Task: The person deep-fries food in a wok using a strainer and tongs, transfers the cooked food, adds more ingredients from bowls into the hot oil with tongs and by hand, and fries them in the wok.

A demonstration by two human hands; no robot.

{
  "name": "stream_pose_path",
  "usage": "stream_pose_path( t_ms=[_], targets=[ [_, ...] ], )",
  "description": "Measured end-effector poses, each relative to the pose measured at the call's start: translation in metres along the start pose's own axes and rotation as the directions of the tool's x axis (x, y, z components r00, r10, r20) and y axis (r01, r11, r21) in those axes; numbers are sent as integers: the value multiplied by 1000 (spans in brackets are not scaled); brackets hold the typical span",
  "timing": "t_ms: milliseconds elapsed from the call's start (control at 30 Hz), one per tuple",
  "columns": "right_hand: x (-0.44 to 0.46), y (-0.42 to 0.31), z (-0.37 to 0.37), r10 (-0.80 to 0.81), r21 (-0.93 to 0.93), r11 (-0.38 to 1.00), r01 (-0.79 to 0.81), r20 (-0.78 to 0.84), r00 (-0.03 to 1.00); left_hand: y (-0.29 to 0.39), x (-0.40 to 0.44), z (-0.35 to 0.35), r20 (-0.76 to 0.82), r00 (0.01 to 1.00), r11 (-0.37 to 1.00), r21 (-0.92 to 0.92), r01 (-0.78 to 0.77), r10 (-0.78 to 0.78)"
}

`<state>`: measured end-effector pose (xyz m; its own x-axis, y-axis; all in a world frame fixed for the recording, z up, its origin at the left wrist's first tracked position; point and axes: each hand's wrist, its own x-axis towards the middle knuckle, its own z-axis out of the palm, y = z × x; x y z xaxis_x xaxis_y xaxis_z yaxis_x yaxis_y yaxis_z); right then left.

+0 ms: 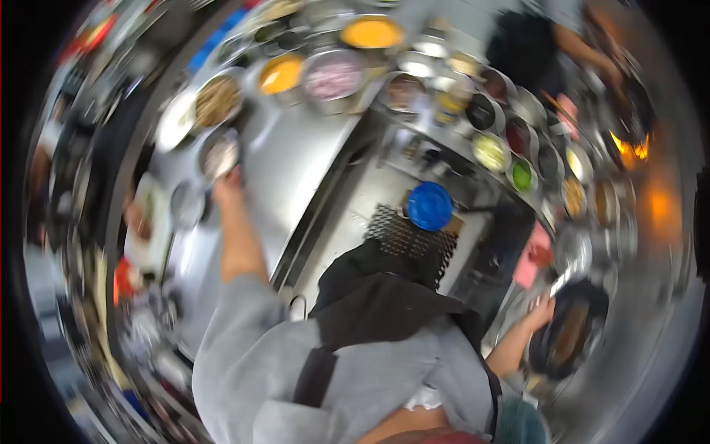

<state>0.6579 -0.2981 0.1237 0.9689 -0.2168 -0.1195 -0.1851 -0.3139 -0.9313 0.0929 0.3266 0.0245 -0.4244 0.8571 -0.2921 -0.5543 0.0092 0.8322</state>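
With left hand (228,185) touching bowl (207,157) toward worktop's (287,159) left edge, right hand (541,317) beside pan (594,311); too blurred to tell finger grip.

A metal bowl (208,152) of pale food (222,157) sits on the steel counter (296,163), a dark pan (593,318), brown inside, well apart.

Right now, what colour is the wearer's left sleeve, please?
The left sleeve is grey, best seen in the head view.

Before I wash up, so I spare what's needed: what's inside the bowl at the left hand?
The bowl holds something pale, too blurred to name. Whatever lies beneath that is covered, and the left hand hides part of the near rim.
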Motion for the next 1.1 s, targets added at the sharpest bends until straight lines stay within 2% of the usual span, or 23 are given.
stream_pose_path(
  t_ms=[33, 67, 100, 133, 167, 200, 267, 300, 333, 367, 400, 433, 467, 533, 567, 700, 733, 800, 867, 933, 1000, 1067, 1100],
  targets=[
    [20, -16, 3, -19, -15, 1000, 20, 38, 999, -2, 11, -8, 14, 1000, 1000, 13, 25, -25],
    [32, -42, 9, -104, -195, 976, 100, -7, 995, 0, 11, -13, -66, 997, 999, -43, 26, -29],
    [41, -60, 19, -153, 43, 987, 157, -76, 985, -16, 44, -45, -167, 986, 993, 111, 38, -19],
    [72, -62, 17, -197, 56, 977, 204, -112, 974, -12, 34, -45, 16, 999, 993, 112, -30, 28],
    [90, -85, 10, -187, -111, 977, 180, -57, 981, -10, 8, -41, 85, 993, 989, 120, -88, 78],
    [113, -97, 9, -223, -130, 969, 210, -101, 970, -17, 22, -59, -70, 998, 989, 148, 9, 1],
    [178, -106, 1, -271, -196, 949, 248, -99, 958, -24, 25, -73, -276, 959, 969, 245, 8, 62],
    [200, -123, 2, -253, -329, 920, 211, -90, 963, -28, 5, -66, -257, 965, 969, 248, 13, 53],
    [220, -142, 7, -233, -453, 874, 175, -74, 970, -29, -27, -64, -297, 955, 939, 331, 97, 6],
    [253, -143, 9, -232, -444, 879, 172, -83, 969, -31, -61, -56, -342, 939, 898, 404, 177, -31],
    [286, -139, 11, -442, -671, 655, 347, 33, 896, -32, -89, -48, -296, 954, 877, 441, 189, -56],
    [316, -137, 16, -587, -814, 343, 468, 203, 784, -32, -122, -28, -251, 965, 855, 480, 196, -80],
    [344, -141, 27, -581, -810, 355, 467, 200, 789, -38, -138, -15, -245, 967, 856, 484, 183, -68],
    [387, -146, 52, -209, -883, 260, 390, 342, 916, -45, -163, 4, -224, 959, 768, 579, 275, -175],
    [399, -143, 71, -204, -906, 211, 367, 327, 923, -52, -177, 12, -226, 961, 770, 580, 266, -162],
    [434, -118, 116, -146, -880, 192, 434, 412, 900, -83, -256, 73, -93, 898, 602, 712, 362, -430],
    [438, -114, 118, -159, -861, 242, 447, 419, 894, -90, -275, 88, -82, 871, 564, 732, 382, -484],
    [428, -113, 110, -163, -843, 300, 446, 416, 895, -113, -303, 112, 23, 860, 552, 775, 306, -509],
    [398, -123, 82, -379, -739, 447, 504, 354, 855, -129, -333, 148, 136, 801, 525, 816, 243, -582],
    [360, -105, 49, -491, -639, 562, 525, 253, 834, -146, -363, 193, 239, 757, 529, 833, 163, -609],
    [291, -94, 27, -510, -534, 699, 476, 95, 855, -166, -370, 223, 330, 649, 489, 869, 75, -686],
    [236, -36, 19, -420, -612, 736, 290, -76, 904, -178, -388, 262, 380, 535, 446, 895, -5, -755],
    [214, -6, 17, -322, -676, 713, 190, -75, 944, -184, -402, 282, 424, 481, 470, 882, -28, -767]
  ],
)
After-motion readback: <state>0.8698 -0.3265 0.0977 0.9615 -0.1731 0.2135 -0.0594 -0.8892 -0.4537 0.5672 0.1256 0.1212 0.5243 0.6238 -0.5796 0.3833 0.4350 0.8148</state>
